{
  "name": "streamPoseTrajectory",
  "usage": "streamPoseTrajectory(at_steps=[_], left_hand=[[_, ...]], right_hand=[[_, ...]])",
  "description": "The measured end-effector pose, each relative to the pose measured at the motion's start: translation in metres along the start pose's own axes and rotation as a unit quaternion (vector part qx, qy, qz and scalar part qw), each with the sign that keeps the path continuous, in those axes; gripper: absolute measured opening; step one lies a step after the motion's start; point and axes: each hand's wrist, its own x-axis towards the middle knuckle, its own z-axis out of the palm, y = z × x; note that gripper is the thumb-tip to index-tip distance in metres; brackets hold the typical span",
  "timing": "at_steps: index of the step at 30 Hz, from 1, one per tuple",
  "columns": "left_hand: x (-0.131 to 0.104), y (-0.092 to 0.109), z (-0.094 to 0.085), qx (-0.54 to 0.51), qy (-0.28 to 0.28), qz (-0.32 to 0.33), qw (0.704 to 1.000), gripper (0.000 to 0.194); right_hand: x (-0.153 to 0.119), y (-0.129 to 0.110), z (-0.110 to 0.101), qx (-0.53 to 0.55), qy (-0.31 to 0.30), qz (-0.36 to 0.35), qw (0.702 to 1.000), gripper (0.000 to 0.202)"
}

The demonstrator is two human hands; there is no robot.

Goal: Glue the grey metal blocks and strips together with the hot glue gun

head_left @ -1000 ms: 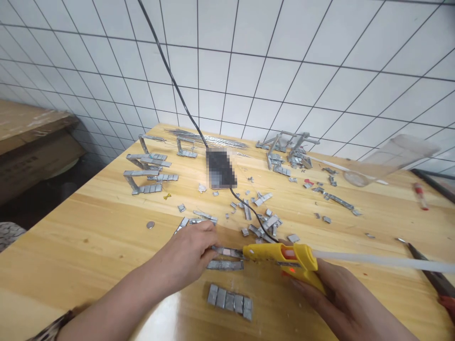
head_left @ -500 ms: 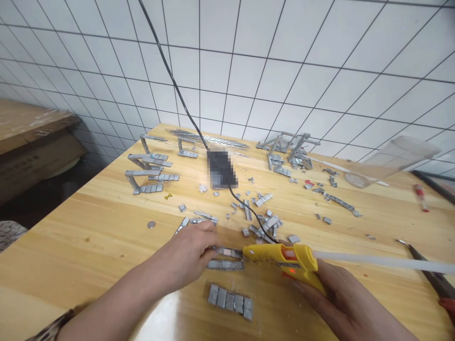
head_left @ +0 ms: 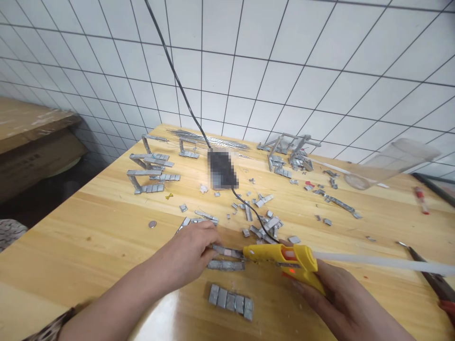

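My right hand [head_left: 337,293] is wrapped round the grip of a yellow hot glue gun [head_left: 277,255], with a long white glue stick [head_left: 377,261] out of its back and an orange-red light on. The nozzle meets the right end of a thin grey strip [head_left: 229,251]. Fingers of my left hand [head_left: 195,246] pinch that strip's left end. Just below it lies a second grey strip [head_left: 226,265], close to my left fingertips. Nearer to me rests a row of joined grey pieces [head_left: 231,302].
Small grey frames [head_left: 147,180] stand at the left, and more frames [head_left: 293,151] at the back right. Loose grey pieces [head_left: 266,227] lie behind the gun near its black cord [head_left: 254,210]. A clear plastic jar [head_left: 391,163], a red marker [head_left: 422,200] and pliers [head_left: 426,272] are on the right.
The view has shifted very slightly. Both hands, the glue gun and the strip keep nearly the same positions.
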Motion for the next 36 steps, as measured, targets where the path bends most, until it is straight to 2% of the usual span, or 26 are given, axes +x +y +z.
streamPoseTrajectory(at_steps=[7, 13, 18, 28, 36], left_hand=[[0.000, -0.001, 0.002, -0.010, 0.008, -0.006, 1.000, 0.020], [-0.001, -0.001, 0.002, -0.010, 0.005, 0.001, 1.000, 0.018], [-0.002, 0.001, 0.000, 0.000, 0.000, 0.001, 1.000, 0.020], [-0.001, 0.001, 0.001, 0.002, -0.001, -0.005, 1.000, 0.023], [0.000, 0.001, 0.002, 0.006, 0.012, -0.012, 1.000, 0.024]], right_hand=[[0.000, 0.003, -0.003, -0.007, -0.035, 0.009, 0.999, 0.027], [0.001, 0.001, -0.001, 0.015, -0.025, 0.012, 0.999, 0.023], [0.003, 0.002, -0.001, 0.052, -0.063, 0.033, 0.996, 0.023], [0.009, -0.004, 0.001, 0.100, -0.067, 0.016, 0.993, 0.020], [0.009, -0.009, 0.008, 0.086, -0.079, 0.017, 0.993, 0.025]])
